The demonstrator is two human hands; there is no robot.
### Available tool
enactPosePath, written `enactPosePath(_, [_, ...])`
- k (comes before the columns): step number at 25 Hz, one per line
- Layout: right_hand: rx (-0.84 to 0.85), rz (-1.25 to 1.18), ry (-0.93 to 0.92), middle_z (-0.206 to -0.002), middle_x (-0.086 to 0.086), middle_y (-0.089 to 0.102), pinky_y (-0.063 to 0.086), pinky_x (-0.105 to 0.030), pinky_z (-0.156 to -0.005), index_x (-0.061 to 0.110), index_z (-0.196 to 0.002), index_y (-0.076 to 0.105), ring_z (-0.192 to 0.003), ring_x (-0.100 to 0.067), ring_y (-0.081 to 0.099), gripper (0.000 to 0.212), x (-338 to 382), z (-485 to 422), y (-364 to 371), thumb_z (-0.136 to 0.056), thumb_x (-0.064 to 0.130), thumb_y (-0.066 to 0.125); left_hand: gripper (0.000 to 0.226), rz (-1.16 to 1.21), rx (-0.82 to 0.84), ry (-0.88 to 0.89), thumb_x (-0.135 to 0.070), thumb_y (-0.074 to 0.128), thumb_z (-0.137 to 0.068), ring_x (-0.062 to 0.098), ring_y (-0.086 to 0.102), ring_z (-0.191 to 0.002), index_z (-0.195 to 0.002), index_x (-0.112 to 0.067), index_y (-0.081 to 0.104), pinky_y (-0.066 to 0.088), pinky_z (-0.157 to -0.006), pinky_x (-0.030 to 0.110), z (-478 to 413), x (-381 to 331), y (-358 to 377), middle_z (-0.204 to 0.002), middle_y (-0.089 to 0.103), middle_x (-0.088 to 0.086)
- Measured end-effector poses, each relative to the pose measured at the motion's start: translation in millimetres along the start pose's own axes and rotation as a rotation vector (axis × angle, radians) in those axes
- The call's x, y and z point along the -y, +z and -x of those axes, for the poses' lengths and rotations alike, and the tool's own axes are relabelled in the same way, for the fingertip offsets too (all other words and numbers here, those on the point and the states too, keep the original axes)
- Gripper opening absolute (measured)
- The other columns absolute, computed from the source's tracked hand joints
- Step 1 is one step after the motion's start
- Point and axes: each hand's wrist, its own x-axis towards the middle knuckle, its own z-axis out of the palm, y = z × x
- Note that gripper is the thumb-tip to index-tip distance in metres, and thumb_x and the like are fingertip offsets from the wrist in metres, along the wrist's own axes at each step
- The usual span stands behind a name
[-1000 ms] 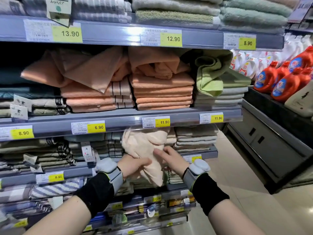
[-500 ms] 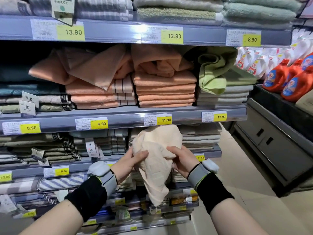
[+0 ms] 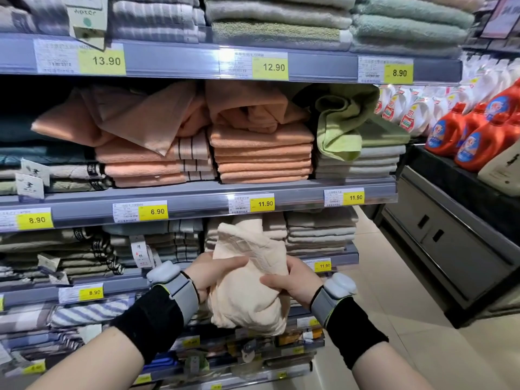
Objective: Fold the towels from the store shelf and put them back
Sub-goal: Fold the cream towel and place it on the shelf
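A crumpled cream towel (image 3: 247,294) hangs bunched in front of the lower shelf (image 3: 118,285), held between both my hands. My left hand (image 3: 213,274) grips its left side with the thumb across the front. On its right side my right hand (image 3: 292,280) curls round the cloth. Behind the towel sit folded beige stacks (image 3: 318,235). One shelf up, loose orange towels (image 3: 146,116) lie rumpled over neat orange stacks (image 3: 261,156), and a green towel (image 3: 340,128) droops over a pale stack.
Grey shelf rails (image 3: 197,206) with yellow price tags run across the view. Striped and dark towel stacks (image 3: 70,249) fill the left. To the right stands a dark cabinet (image 3: 450,235) carrying orange detergent bottles (image 3: 472,136), with tiled floor (image 3: 394,291) between.
The cream towel has come off the shelf stack and been gathered into a tighter bunch; both hands moved lower and closed round its sides.
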Motion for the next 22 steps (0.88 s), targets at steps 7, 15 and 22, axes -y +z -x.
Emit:
enactPosePath(7, [0.102, -0.519, -0.02, -0.103, -0.017, 0.066, 0.054, -0.029, -0.076, -0.006, -0.113, 0.054, -0.087, -0.023, 0.065, 0.08, 15.3, 5.7, -0.4, -0.048, 0.023, 0.091, 0.039, -0.078, 0.218, 0.303, -0.009, 0.077, -0.05, 0.017, 0.068, -0.079, -0.089, -0.004, 0.073, 0.055, -0.075, 0.029, 20.4, -22.8, 5.3, -0.087, 0.075, 0.007])
enactPosePath(15, [0.175, 0.384, -0.326, -0.13, 0.019, 0.051, 0.026, -0.031, -0.112, 0.041, -0.107, 0.061, -0.13, -0.007, 0.041, 0.053, 70.5, 5.3, 37.1, -0.06, 0.039, 0.085, 0.058, -0.035, 0.306, 0.422, -0.035, 0.094, -0.039, 0.018, 0.071, -0.085, -0.089, -0.01, 0.076, 0.057, -0.071, 0.026, 48.2, -56.2, -32.6, -0.09, 0.075, 0.008])
enactPosePath(22, [0.336, 0.681, -0.133, -0.084, 0.009, 0.068, 0.05, -0.027, -0.073, 0.025, -0.081, 0.068, -0.081, -0.008, 0.063, 0.02, 52.5, -11.3, 43.7, -0.07, 0.036, 0.079, 0.021, 0.041, -0.023, 0.54, -0.025, 0.078, -0.07, 0.009, 0.069, -0.068, -0.085, -0.012, 0.071, 0.057, -0.063, 0.023, 60.1, -77.4, -72.8, -0.074, 0.074, -0.001])
